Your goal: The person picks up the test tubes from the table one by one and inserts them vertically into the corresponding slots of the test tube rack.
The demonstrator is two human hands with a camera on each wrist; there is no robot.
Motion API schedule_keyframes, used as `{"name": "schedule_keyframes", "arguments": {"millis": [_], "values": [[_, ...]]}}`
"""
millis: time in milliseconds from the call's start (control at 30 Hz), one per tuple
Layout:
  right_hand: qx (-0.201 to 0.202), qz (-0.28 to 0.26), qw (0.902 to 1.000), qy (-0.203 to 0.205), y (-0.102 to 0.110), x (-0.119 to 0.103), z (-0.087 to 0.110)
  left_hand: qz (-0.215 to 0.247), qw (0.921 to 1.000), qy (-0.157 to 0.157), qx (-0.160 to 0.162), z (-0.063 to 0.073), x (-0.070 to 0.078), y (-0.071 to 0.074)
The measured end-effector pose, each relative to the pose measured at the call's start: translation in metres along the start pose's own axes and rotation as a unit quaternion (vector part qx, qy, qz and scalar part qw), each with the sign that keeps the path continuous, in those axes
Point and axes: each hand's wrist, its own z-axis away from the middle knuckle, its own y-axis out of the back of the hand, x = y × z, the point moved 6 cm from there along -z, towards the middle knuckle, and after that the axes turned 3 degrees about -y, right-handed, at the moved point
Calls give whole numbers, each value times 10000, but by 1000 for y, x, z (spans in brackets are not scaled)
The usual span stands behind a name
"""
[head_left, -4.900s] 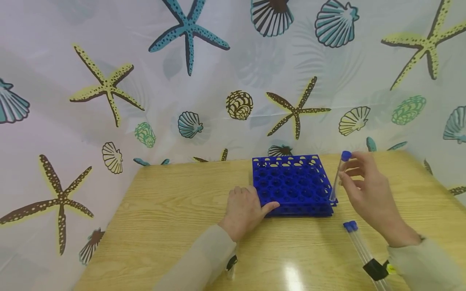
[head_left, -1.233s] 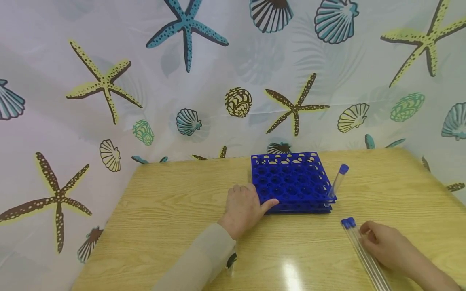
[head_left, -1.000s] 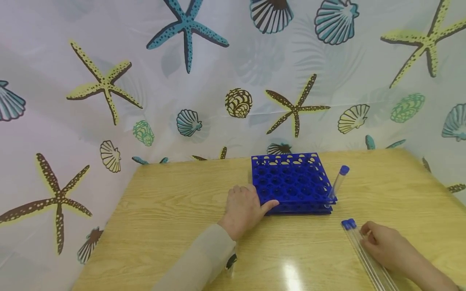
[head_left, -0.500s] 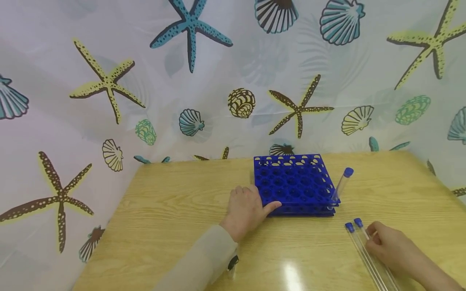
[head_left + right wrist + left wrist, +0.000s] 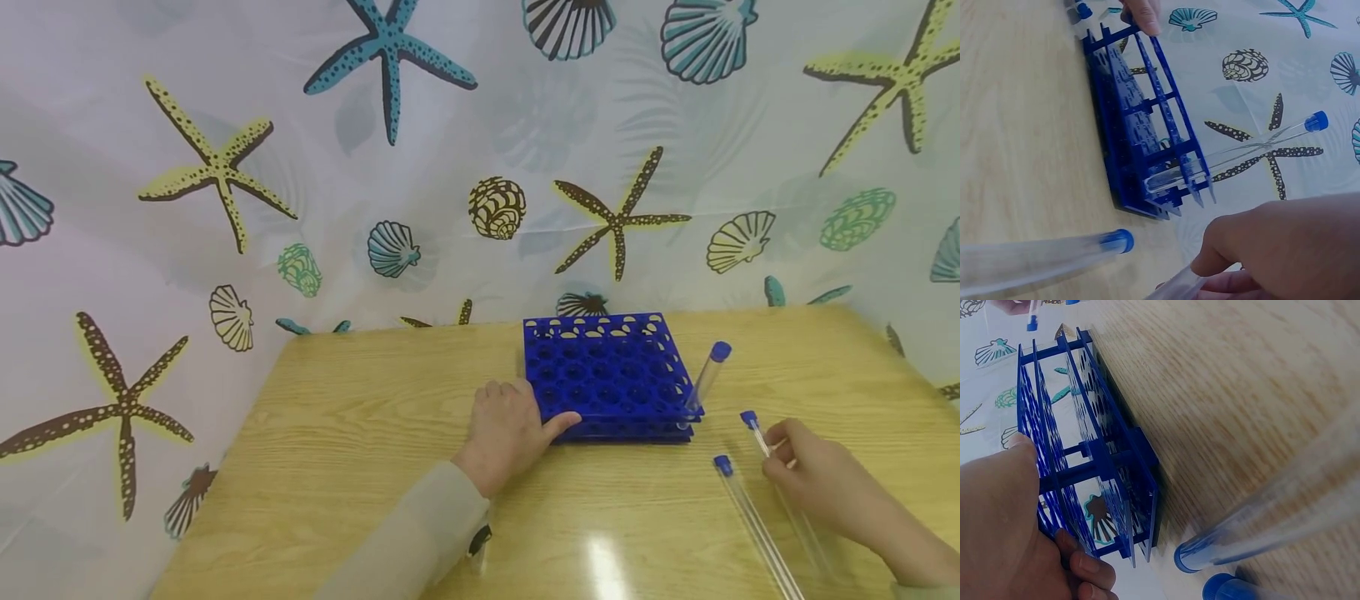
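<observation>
My left hand (image 5: 504,433) grips the near left corner of a blue test tube rack (image 5: 600,367), thumb along the front edge, fingers curled at its side in the left wrist view. In the rack's near right corner a clear, blue-capped test tube (image 5: 705,379) leans to the right. My right hand (image 5: 825,479) pinches a second test tube (image 5: 761,437) just below its blue cap. That tube slants close over the table, its lower end toward me. Left of it lies another capped test tube (image 5: 753,517); the right wrist view shows its blue cap (image 5: 1124,240) near the rack.
Beside my left forearm lie two more blue-capped tubes (image 5: 1210,550), mostly hidden by the sleeve (image 5: 420,533) in the head view. The wood-grain table (image 5: 360,417) ends at a curtain (image 5: 450,167) printed with starfish and shells.
The tube once held over the rack's corner now stands in it. My right hand has drawn another tube rightward and away, apart from its neighbour. My left hand stays on the rack.
</observation>
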Motion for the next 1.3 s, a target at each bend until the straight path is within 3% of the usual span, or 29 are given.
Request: {"name": "schedule_keyframes", "arguments": {"millis": [667,1033,1300], "values": [[1099,-326,9920,535,35,-27,-6,132,9999,20,30,2,0,2],[2235,-612,9669,1071,56,-46,-4,-140,9998,-30,154,1,0,3],[2710,-1006,9501,1176,68,-63,-8,-190,9997,-54,149,1,1,3]]}}
